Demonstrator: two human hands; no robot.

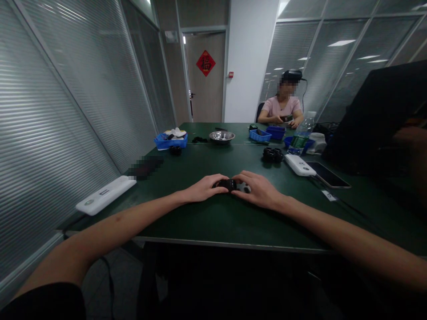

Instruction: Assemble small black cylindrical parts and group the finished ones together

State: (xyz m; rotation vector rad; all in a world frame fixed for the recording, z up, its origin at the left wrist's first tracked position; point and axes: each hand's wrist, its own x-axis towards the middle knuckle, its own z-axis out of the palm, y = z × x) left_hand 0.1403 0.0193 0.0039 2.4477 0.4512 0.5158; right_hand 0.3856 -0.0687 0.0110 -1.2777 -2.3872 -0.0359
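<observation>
On the green table, just in front of me, both hands meet at a small black rounded part (pixel 230 184), whose exact kind I cannot make out. My left hand (pixel 203 188) grips its left side, thumb near and fingers behind. From the right, my right hand (pixel 258 189) closes on the same part with thumb and fingers. A light grey piece with a dark spot (pixel 245 188) shows within the right hand's grasp; whether it is joined to the black part is hidden by the fingers.
Farther off are a filled blue basket (pixel 171 141), a steel bowl (pixel 222 137), blue trays (pixel 260 135), black round parts (pixel 272 154) and a water bottle (pixel 302 134). White power banks (pixel 106 195) lie at both sides, a phone (pixel 328 174) at right. A person (pixel 282 106) sits opposite.
</observation>
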